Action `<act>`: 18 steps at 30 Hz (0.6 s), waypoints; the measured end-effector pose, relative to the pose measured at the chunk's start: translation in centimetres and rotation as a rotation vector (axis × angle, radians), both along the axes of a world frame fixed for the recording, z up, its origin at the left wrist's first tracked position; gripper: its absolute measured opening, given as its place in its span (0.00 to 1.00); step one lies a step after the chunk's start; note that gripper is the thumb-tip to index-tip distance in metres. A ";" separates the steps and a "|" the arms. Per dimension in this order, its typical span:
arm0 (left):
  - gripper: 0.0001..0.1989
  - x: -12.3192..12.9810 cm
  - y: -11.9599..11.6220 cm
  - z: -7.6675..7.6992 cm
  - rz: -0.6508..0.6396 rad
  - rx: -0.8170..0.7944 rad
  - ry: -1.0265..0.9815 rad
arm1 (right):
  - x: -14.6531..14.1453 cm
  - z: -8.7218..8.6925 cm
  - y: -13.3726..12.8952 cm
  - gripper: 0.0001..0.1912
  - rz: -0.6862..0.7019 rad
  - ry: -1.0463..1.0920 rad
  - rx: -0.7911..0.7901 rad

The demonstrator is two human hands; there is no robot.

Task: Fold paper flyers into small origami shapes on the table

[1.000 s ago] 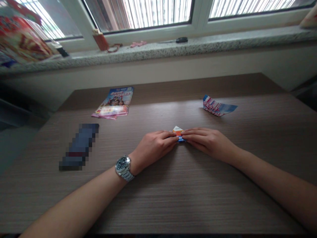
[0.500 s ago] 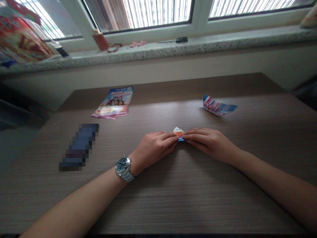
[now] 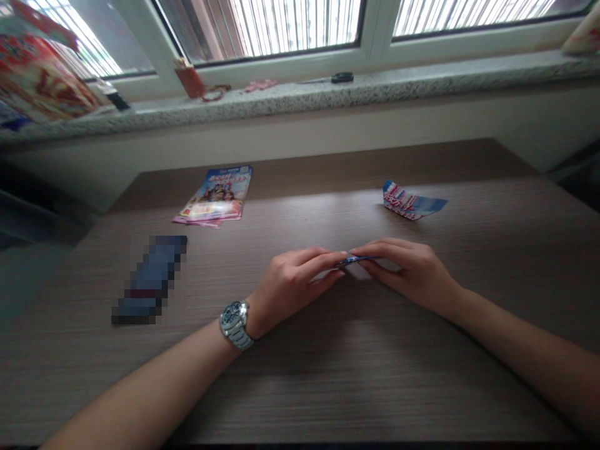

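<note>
Between my hands, just above the brown table (image 3: 300, 375), is a small piece of folded paper (image 3: 352, 259), blue and white and seen nearly edge-on. My left hand (image 3: 304, 272), with a steel watch (image 3: 237, 324) on its wrist, pinches the paper's left end between thumb and fingers. At the other end, my right hand (image 3: 405, 265) grips it the same way. Fingers cover both ends of the paper. Beyond my right hand lies a creased piece of blue, white and red printed paper (image 3: 412, 203).
A stack of printed leaflets (image 3: 218, 194) lies at the table's back left. Nearer on the left is a dark pixelated rectangle (image 3: 150, 281). On the stone windowsill (image 3: 281, 100) are scissors or a similar black-handled tool (image 3: 342, 77), a reddish-brown case (image 3: 190, 80) and a colourful bag (image 3: 44, 78).
The folded paper has tilted from showing its white and orange face to nearly edge-on. My hands have moved slightly right, and their thumbs now show below the paper.
</note>
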State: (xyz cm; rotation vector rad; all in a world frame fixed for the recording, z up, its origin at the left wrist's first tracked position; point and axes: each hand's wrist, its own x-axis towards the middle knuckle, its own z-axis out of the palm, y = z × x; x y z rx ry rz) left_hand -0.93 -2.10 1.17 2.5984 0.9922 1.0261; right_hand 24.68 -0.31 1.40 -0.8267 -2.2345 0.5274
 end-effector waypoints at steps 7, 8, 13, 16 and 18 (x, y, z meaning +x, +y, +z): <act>0.08 0.9 -0.4 0.6 0.051 -0.278 -0.269 | -0.1 0.4 -0.6 0.12 -0.082 0.037 -0.184; 0.08 0.9 -0.4 0.6 0.058 -0.313 -0.277 | -0.2 0.5 -0.6 0.13 -0.091 0.040 -0.217; 0.08 0.9 -0.2 0.6 0.054 -0.455 -0.306 | -0.6 0.7 -0.7 0.13 -0.122 0.041 -0.335; 0.08 0.9 -0.2 0.6 0.056 -0.487 -0.303 | -0.7 0.6 -0.7 0.12 -0.122 0.036 -0.389; 0.07 0.9 -0.2 0.6 0.063 -0.505 -0.300 | -0.7 0.6 -0.6 0.13 -0.124 0.031 -0.420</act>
